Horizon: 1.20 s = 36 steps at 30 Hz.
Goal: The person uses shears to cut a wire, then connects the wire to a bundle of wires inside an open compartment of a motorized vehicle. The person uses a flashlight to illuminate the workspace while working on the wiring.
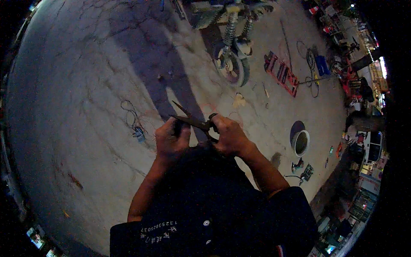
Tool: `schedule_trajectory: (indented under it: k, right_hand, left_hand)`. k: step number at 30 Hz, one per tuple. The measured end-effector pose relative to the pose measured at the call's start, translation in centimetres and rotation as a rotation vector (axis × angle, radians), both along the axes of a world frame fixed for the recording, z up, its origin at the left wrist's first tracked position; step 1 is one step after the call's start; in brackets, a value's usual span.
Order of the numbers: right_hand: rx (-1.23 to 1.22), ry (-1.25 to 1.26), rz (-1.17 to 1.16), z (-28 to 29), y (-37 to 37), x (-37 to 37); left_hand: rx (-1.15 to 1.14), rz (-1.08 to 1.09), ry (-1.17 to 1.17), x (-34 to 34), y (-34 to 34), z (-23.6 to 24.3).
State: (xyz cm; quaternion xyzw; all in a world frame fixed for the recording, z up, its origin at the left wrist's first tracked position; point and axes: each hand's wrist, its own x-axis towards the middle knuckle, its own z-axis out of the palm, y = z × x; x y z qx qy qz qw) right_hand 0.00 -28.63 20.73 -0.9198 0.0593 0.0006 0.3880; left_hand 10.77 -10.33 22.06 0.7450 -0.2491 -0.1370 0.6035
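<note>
A pair of dark, worn scissors (pixel 193 122) is gripped in my right hand (pixel 230 135), whose fingers wrap the handles. Its blades stand apart and point left. Just under the lower blade, my left hand (pixel 170 139) is closed, thumb against fingers. Something dark shows at its fingertips, too dim to name. Thin reddish wire (pixel 208 107) seems to lie on the ground beyond the scissors. To the left of my hands is a blue part with tangled dark wires (pixel 138 133) on the concrete.
A wheel with coil-spring suspension (pixel 233 66) stands ahead. Right of it lies a red tool case (pixel 281 73), with a blue box (pixel 322 65) and looped cable (pixel 312 70) beyond. A bucket (pixel 301 143) and a cordless drill (pixel 297 165) are at right. Cluttered shelves (pixel 364 205) line the right edge.
</note>
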Motion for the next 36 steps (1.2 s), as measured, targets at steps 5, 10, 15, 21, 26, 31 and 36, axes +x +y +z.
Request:
schedule_trajectory:
  k: [5, 10, 15, 21, 26, 31, 36]
  right_hand:
    - [-0.009, 0.151, -0.035, 1.8, 3.0, 9.1]
    - [-0.012, 0.130, 0.013, 1.2, 6.1, 15.5]
    - [-0.053, 0.051, 0.095, -0.4, 6.8, 23.3]
    - [0.002, 0.114, 0.232, -0.7, 8.1, 33.8]
    - [-0.089, 0.177, 0.245, -3.6, 8.5, 44.1]
    - [-0.042, 0.140, 0.282, -3.3, 8.4, 56.1]
    - [-0.020, 0.132, 0.314, -1.6, 7.8, 66.0]
  left_hand:
    - [0.102, -0.007, -0.102, 9.5, 2.3, 1.0]
    - [0.137, 0.027, 0.078, 15.0, 5.7, 1.1]
    - [0.163, 0.112, 0.070, 21.4, 7.3, -0.8]
    - [0.223, 0.202, -0.031, 29.8, 9.1, -1.3]
    - [0.211, 0.220, -0.017, 39.9, 9.3, -2.9]
    - [0.239, 0.215, -0.035, 51.9, 9.0, 1.0]
    - [0.270, 0.281, 0.062, 61.1, 8.6, 3.3]
